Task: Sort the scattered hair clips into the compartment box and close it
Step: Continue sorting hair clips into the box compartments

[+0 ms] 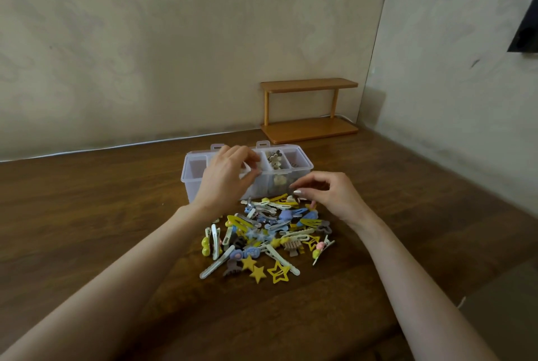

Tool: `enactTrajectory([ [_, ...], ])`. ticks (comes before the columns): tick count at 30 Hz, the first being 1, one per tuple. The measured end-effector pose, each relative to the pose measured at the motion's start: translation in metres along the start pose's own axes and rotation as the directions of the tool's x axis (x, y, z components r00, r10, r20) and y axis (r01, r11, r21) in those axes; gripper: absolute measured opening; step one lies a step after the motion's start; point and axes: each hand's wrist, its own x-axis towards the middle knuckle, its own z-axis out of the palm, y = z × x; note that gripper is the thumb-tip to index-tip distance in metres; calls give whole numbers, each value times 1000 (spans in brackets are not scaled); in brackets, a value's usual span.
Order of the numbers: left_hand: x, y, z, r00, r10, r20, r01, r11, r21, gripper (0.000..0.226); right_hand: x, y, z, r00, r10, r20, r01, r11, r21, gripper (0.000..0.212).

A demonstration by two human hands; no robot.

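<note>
A clear plastic compartment box [192, 174] stands open on the wooden table, with beige flower clips [275, 158] in one of its right compartments. In front of it lies a pile of hair clips [262, 240] in yellow, blue, white and brown. My left hand [225, 176] is over the box's middle compartment, its fingers curled round a pale clip. My right hand [329, 192] hovers at the pile's far edge, thumb and fingers pinching a small dark clip.
A small two-tier wooden shelf [310, 128] stands against the wall behind the box. The wall corner lies to the right, and a dark object [525, 31] hangs at the right edge. Bare tabletop [87, 215] spreads to the left.
</note>
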Motion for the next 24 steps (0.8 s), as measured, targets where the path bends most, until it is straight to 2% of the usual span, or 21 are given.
enactTrajectory([
  [5,-21,28,10,982,139,129,-128,988,-90,24,-2,-5,-2,1000,28,-2,-27,990,137,11],
  [8,-25,32,17,973,158,168,-145,986,-87,34,-2,-7,-1,999,40,17,-43,981,187,10],
  [15,-25,33,18,981,167,99,-162,985,-53,31,-3,-9,1,999,32,31,-38,974,223,15],
  [20,-25,33,17,976,200,89,-199,980,-16,22,-4,-11,1,998,15,54,-26,975,219,9],
  [22,-24,31,16,979,190,68,-191,982,4,20,-4,-10,1,1000,13,17,-16,977,214,6],
  [24,-22,28,13,985,167,34,-168,986,20,18,-3,-8,0,996,9,-89,6,985,173,9],
])
